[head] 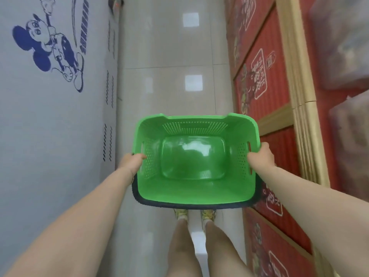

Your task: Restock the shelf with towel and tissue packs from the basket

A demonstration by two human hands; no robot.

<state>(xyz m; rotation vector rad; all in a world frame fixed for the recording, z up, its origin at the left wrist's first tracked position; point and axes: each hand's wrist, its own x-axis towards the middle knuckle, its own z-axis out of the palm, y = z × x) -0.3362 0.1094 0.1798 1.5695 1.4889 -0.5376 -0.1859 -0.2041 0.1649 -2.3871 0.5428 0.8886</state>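
A green plastic basket (pixel 195 188) with perforated walls hangs in the air over the floor, and nothing lies inside it. My left hand (pixel 131 159) grips its left rim and my right hand (pixel 260 156) grips its right rim by the handle slot. A dark edge shows under the basket's near rim. The shelf (pixel 297 80) with a pale wooden frame and red printed panels runs along the right. Wrapped packs (pixel 343 43) on it at far right are blurred.
A pale grey wall or box face (pixel 56 120) with a blue cartoon print stands on the left. A glossy white tiled aisle (pixel 171 56) runs ahead between it and the shelf. My legs and shoes (pixel 194 214) show below the basket.
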